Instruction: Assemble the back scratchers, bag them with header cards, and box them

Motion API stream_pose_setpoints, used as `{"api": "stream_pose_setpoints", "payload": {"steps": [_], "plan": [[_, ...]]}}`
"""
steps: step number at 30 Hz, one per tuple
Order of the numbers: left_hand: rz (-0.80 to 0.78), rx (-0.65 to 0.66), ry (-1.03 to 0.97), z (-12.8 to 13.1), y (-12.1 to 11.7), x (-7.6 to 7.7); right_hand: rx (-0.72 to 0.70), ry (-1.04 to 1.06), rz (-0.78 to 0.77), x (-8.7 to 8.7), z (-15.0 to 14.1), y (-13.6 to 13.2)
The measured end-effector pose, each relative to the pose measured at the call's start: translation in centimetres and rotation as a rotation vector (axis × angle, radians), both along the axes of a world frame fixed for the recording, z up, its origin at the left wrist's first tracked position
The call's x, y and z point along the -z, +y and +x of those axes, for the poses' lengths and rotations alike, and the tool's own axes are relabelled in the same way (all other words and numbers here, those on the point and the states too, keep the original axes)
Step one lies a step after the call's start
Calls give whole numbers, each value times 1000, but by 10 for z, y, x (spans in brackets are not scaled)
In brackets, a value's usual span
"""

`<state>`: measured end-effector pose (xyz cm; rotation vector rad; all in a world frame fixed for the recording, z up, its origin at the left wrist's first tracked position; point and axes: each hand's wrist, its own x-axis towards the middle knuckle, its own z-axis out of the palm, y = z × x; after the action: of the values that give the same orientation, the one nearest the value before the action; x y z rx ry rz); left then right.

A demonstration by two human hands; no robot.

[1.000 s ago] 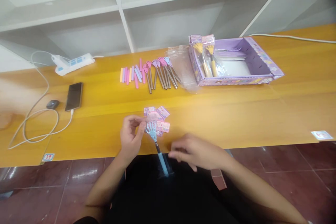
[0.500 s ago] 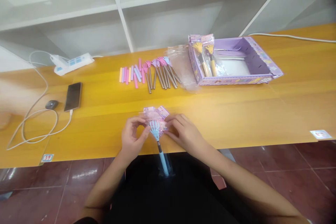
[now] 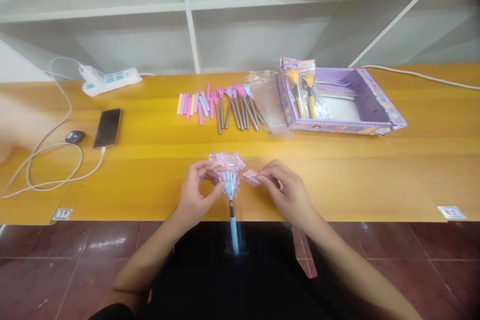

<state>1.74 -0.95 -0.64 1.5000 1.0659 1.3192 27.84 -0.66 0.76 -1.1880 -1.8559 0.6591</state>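
Note:
My left hand (image 3: 198, 192) is closed on the clear plastic bag that holds a blue hand-shaped back scratcher (image 3: 230, 187). The scratcher's blue handle hangs over the table's front edge, against my black top. Several pink printed cards (image 3: 227, 160) lie just behind the scratcher's head, by my left fingertips. My right hand (image 3: 287, 190) pinches one small pink printed card (image 3: 251, 177) between thumb and fingers, to the right of the bag and apart from it.
Colored handle sleeves (image 3: 193, 105) and several back scratchers with metal rods (image 3: 240, 107) lie behind my hands. A purple box (image 3: 345, 127) with bagged yellow scratchers (image 3: 300, 95) stands beside clear bags (image 3: 268, 100). A phone (image 3: 108, 128), cable and power strip (image 3: 112, 81) are at left.
My right hand has moved right, away from the bag, with a small card in its fingers. My left hand has stayed at the bag. The camera view has shifted slightly.

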Motion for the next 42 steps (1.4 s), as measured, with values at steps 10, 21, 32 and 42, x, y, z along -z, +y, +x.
{"api": "stream_pose_setpoints", "payload": {"steps": [10,21,32,42], "plan": [[52,75,-37,0,0,-1,-304,-412,636,-33,-4,8],[160,120,-35,1,0,3,-273,-152,448,-56,-28,70],[110,150,23,-4,-2,-8,-265,92,97,-67,-46,85],[31,267,-158,-4,0,-9,-105,91,525,-71,-44,70]]}}
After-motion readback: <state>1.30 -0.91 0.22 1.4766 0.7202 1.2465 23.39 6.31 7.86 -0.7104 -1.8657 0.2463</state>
